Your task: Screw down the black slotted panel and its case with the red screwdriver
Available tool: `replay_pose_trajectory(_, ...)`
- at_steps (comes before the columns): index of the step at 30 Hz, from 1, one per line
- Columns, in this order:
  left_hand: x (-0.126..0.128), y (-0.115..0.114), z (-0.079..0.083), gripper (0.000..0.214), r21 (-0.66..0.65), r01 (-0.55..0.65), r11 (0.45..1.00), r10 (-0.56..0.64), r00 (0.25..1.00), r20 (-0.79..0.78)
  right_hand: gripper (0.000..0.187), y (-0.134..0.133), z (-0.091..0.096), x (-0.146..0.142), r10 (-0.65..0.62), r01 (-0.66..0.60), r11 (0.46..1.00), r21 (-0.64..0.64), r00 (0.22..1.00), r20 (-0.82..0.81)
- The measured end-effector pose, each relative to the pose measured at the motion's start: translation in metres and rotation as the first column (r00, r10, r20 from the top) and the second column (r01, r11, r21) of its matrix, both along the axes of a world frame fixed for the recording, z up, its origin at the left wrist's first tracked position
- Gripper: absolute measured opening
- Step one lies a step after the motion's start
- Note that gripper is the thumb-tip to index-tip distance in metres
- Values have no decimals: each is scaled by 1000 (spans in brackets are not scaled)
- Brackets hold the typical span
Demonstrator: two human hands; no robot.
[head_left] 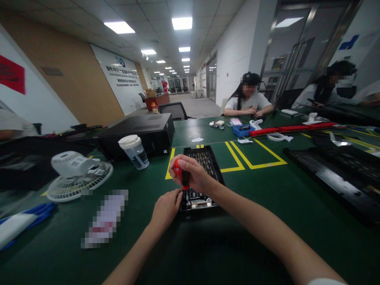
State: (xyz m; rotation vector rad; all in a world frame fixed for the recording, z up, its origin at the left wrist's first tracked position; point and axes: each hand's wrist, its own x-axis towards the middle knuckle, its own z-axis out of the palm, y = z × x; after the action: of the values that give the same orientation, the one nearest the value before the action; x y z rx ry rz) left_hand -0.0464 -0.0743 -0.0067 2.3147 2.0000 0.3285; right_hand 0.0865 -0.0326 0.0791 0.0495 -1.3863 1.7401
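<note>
A red and black screwdriver (pixel 185 178) stands nearly upright in my right hand (pixel 192 171), which is closed around its handle. Its lower end reaches down to the near left part of a black bit case (pixel 221 174). This flat open case holds rows of small metal pieces, partly covered by my right hand and forearm. My left hand (pixel 166 206) is closed at the case's near left edge, thumb and finger close to the screwdriver's lower end. What the left fingertips pinch is hidden.
Left on the green table are a lidded cup (pixel 134 152), a white fan (pixel 77 176), blue-white gloves (pixel 25 223) and a black computer case (pixel 139 132). A black panel (pixel 332 182) lies right. Across sit two people, near a blue tray (pixel 242 131) and red strips (pixel 297 127).
</note>
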Motion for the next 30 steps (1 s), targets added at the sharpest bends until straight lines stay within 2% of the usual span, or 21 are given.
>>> replay_pose_trajectory(16, 1, -2, 5, 32, -9, 0, 1000, 0, 1000, 5, 20, -11, 1, -7, -162, 162, 987, -8, 987, 21)
replay_pose_trajectory(30, -1, -3, 2, 30, 29, 22, 999, -22, 1000, 0, 19, -19, -1, -16, -345, 346, 938, -6, 938, 27)
